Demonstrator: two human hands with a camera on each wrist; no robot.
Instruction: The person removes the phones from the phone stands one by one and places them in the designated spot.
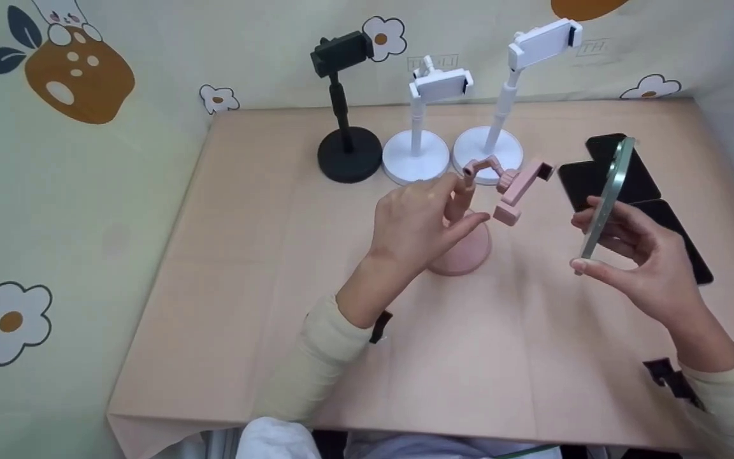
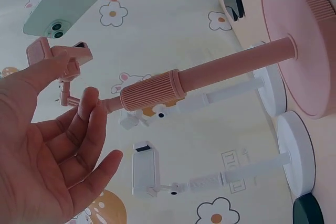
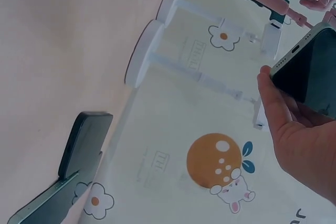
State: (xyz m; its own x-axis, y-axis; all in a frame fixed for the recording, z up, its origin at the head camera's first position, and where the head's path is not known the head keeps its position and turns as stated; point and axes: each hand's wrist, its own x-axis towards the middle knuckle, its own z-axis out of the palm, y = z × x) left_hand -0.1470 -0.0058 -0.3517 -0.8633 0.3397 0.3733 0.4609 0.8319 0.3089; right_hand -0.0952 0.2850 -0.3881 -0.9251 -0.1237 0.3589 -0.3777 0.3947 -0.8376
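In my right hand is a light green smartphone, gripped by its edges between thumb and fingers and tilted upright above the table. The right wrist view shows its dark screen and bottom edge; the left wrist view shows its camera. My left hand is at the upper neck of a pink phone stand. Its thumb points toward the stand's pink clamp, and the other fingers bend loosely beside the neck; whether they touch it I cannot tell. The stand's ribbed collar shows below the hand.
Along the back stand a black phone stand, a shorter white stand and a taller white stand. Several dark phones lie overlapping at the right, beneath and beyond my right hand. A patterned backdrop rises behind the table.
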